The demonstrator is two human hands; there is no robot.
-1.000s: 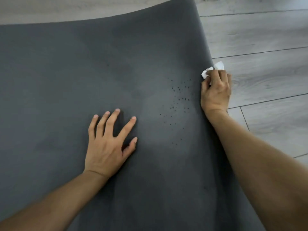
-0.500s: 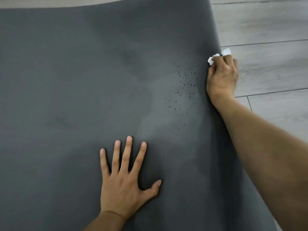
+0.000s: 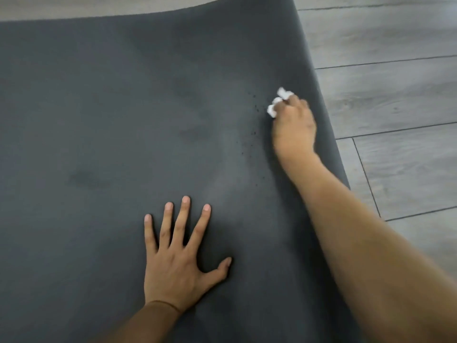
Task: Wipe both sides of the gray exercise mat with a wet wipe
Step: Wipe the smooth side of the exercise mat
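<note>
mat point(image 3: 99, 107) | right hand point(image 3: 294, 127) grips wipe point(image 3: 278, 102) | left hand point(image 3: 176, 258) flat

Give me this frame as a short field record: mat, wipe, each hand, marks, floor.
mat: gray exercise mat, flat on floor
wipe: white wet wipe, bunched
right hand: grips wipe, on mat near right edge, blurred
left hand: flat on mat, fingers spread
marks: dark specks left of right hand
floor: gray wood planks
</note>
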